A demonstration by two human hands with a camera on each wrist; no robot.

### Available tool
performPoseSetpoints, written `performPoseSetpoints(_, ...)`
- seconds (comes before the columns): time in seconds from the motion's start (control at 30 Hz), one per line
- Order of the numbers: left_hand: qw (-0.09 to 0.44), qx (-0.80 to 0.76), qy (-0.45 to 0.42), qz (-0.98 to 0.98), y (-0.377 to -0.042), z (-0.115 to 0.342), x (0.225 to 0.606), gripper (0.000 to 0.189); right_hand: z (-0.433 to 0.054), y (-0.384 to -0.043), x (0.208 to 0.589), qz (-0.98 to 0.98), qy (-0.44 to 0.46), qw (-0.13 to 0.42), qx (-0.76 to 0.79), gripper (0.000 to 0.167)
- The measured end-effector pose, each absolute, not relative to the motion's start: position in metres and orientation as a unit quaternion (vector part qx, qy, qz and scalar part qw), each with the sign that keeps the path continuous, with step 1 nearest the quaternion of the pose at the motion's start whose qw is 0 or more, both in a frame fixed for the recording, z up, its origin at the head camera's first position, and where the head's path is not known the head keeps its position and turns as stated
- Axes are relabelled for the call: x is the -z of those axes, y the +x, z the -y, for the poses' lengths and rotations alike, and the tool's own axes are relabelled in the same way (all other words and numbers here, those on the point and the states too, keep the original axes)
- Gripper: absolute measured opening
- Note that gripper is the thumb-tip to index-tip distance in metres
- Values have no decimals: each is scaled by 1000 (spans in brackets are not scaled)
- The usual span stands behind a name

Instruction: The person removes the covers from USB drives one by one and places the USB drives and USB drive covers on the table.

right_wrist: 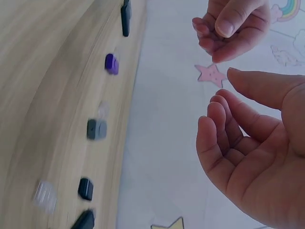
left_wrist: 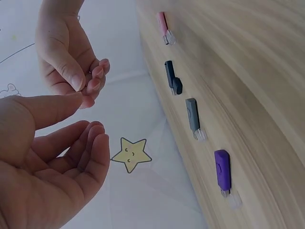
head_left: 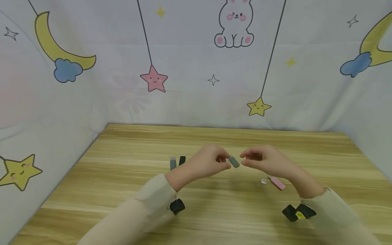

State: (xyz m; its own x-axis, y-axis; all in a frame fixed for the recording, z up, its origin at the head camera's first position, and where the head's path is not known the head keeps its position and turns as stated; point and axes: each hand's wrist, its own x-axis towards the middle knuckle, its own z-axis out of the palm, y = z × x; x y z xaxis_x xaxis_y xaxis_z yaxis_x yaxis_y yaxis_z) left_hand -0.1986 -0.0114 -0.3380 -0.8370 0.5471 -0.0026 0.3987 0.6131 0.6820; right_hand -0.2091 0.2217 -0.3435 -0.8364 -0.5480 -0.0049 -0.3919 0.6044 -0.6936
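Observation:
Both hands hover over the wooden table, fingers loosely bent and holding nothing. My left hand and right hand face each other, thumbs apart from the fingers. Between them in the head view lies a grey USB stick; the left wrist view shows its clear cap at the plug end. A purple USB stick and a black USB stick lie either side of it, hidden behind the hands in the head view. A pink USB stick rests below my right hand, beside a clear cap.
Left of my left hand lie another grey USB stick and a black stick, partly covered by the forearm. A white printed cloth hangs behind the wooden table and along its sides. Black straps sit at both wrists.

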Motion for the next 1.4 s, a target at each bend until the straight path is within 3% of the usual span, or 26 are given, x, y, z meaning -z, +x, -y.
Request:
performPoseSetpoints(0.57,37,-325,256,-910,-185,76,342,19,-157,-212,344,-862,-323,102,377,22)
performPoseSetpoints(1.4,11,-345,187,-920,-192,135,369,22,-91,-226,355,-846,-335,141,390,25)
